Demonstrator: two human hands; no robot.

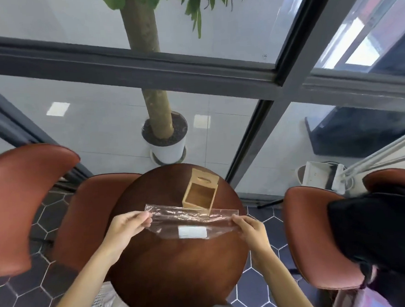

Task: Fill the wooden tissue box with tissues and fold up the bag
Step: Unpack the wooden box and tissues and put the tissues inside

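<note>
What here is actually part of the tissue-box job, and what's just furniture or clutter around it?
Part of the job:
wooden tissue box, lying open on the table
clear plastic bag, stretched between both hands
left hand and right hand, each pinching a bag end

Just around:
round table
brown chairs
potted tree
black bag on the right chair

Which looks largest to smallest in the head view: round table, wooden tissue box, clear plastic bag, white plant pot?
1. Round table
2. Clear plastic bag, stretched between left hand and right hand
3. Wooden tissue box and white plant pot: look alike; the pot stands farther away, so unranked.
</note>
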